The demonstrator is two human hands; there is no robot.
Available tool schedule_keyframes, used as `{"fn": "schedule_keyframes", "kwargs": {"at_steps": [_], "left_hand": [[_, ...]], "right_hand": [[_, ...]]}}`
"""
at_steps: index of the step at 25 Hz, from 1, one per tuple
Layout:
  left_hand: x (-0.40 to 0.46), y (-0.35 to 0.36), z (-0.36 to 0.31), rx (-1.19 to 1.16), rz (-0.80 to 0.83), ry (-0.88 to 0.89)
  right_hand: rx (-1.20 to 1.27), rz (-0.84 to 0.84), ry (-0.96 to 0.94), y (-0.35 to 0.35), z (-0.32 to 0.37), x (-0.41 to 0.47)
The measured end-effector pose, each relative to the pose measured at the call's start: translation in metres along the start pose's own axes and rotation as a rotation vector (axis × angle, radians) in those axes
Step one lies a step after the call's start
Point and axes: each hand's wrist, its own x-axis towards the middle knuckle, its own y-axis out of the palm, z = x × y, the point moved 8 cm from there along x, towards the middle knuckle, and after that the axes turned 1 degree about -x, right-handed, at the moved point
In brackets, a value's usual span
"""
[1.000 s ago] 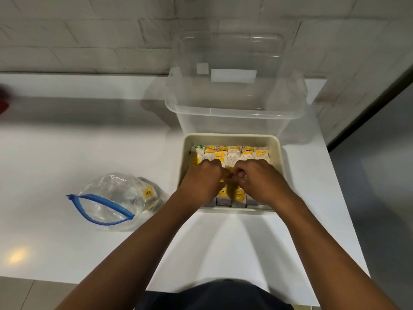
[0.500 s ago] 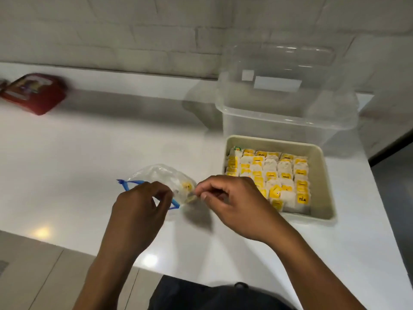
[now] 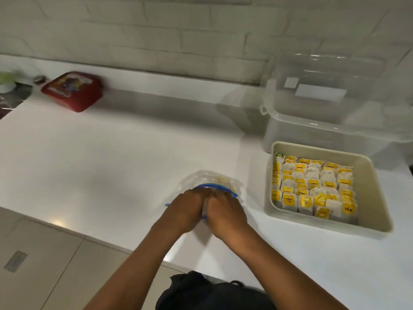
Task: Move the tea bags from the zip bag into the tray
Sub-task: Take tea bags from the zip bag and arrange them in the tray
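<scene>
Clear tub (image 3: 335, 113) behind tray (image 3: 368, 198); red box (image 3: 73, 91) far left.

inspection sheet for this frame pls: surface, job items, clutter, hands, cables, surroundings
Surface: white counter, glossy, near edge in view.
Job's things: zip bag with blue zip, on the counter left of the tray; tea bags stand in packed rows inside the tray.
Clutter: red packet far left; clear bin behind the tray.
Hands: left hand and right hand side by side at the bag's mouth; fingertips hidden, grip unclear.
Cables: nothing seen.
Surroundings: white brick wall; tiled floor below the counter edge.
</scene>
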Motion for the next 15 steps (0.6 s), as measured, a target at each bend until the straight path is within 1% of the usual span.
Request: {"fn": "schedule_keyframes", "kwargs": {"at_steps": [2,3,7,11,13,15], "left_hand": [[0.005,0.009,-0.010,0.122,0.010,0.025],[0.006,0.012,-0.015,0.158,0.005,0.033],[0.019,0.025,-0.018,0.197,0.052,0.013],[0.020,0.019,-0.024,0.105,-0.085,0.020],[0.017,0.008,-0.024,0.065,-0.169,0.038],[0.014,-0.002,-0.022,0.044,-0.216,0.059]], "right_hand": [[-0.124,-0.060,0.088,0.004,-0.010,0.010],[-0.149,-0.080,0.121,0.008,-0.016,0.013],[-0.191,-0.106,0.236,0.022,-0.029,0.017],[-0.234,-0.139,0.317,0.019,-0.033,0.021],[-0.234,-0.196,0.334,0.015,-0.033,0.025],[-0.235,-0.277,0.328,0.009,-0.030,0.030]]}}
